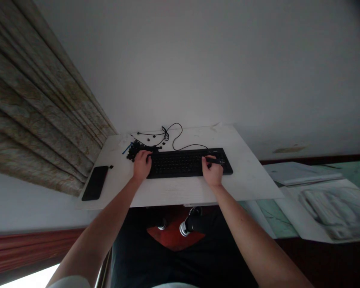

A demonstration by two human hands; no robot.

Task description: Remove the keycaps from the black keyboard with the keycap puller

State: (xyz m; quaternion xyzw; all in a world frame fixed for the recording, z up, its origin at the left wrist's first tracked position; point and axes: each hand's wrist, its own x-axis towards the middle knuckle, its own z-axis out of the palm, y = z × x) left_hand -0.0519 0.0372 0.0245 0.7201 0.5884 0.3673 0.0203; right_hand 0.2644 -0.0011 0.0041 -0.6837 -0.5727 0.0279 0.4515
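A black keyboard (pixel 177 163) lies across the white table, its cable (pixel 180 138) looping behind it. My left hand (pixel 142 165) grips the keyboard's left end, thumb and fingers curled at the edge. Just behind that hand is a heap of small black keycaps (pixel 134 149), with a thin blue tool (pixel 127 148) beside it. Over the keyboard's right part, my right hand (pixel 213 171) is closed around a dark, slim, pen-like tool (pixel 214 161) that points right. Its exact kind is too dark to make out. Fingers and tool hide some of the keys there.
A black phone (pixel 95 183) lies at the table's left edge, near a single keycap (pixel 111 167). Several loose pieces lie by the cable. The wall is behind the table (pixel 246 180), a curtain (pixel 48 100) to the left. Papers or boxes (pixel 327 204) sit lower right.
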